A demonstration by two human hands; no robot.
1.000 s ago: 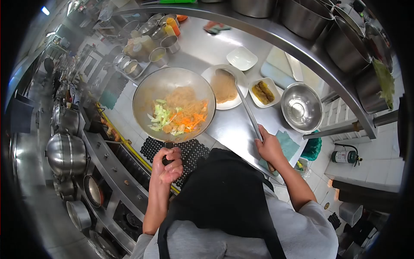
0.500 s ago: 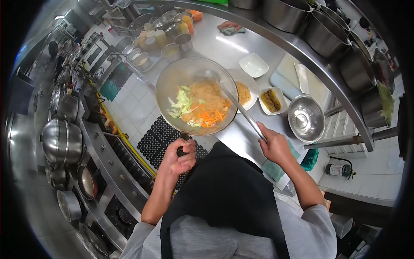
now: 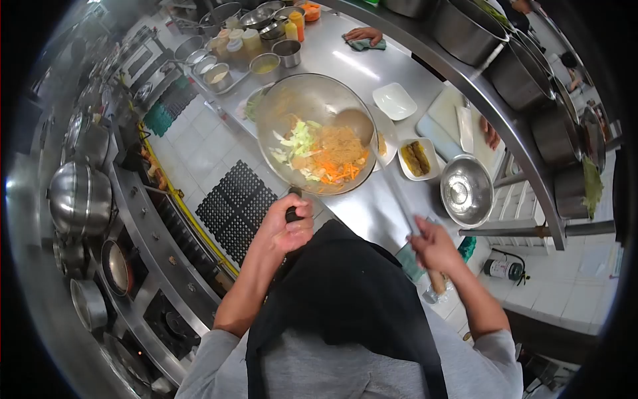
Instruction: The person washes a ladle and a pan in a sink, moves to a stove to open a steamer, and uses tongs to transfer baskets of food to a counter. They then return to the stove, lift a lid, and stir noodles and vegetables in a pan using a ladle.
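Observation:
My left hand (image 3: pixel 287 223) is closed around the dark handle of a wok (image 3: pixel 282 103), held up near the counter's edge. In the wok lie thin noodles (image 3: pixel 340 144), pale green shredded cabbage (image 3: pixel 298 141) and orange carrot strips (image 3: pixel 340 174). The long shaft of a metal ladle (image 3: pixel 399 194) runs down to my right hand (image 3: pixel 438 247), which grips it near its wooden end. Over the right side of the wok hangs the ladle's rounded bowl, back side up. Partly behind the wok, a white plate (image 3: pixel 391 147) shows some noodles.
Right of the wok are a white dish with brown food (image 3: pixel 418 159), a white bowl (image 3: pixel 395 101), a steel bowl (image 3: pixel 466 191) and a cutting board (image 3: pixel 438 126). Another person's hand (image 3: pixel 363 34) rests on a cloth at the back. Stoves (image 3: pixel 143 219) line the left.
The wok has shifted slightly right and up. My right hand has moved down and right, drawing the ladle back so its bowl shows. A second hand of someone else appears beside the cutting board.

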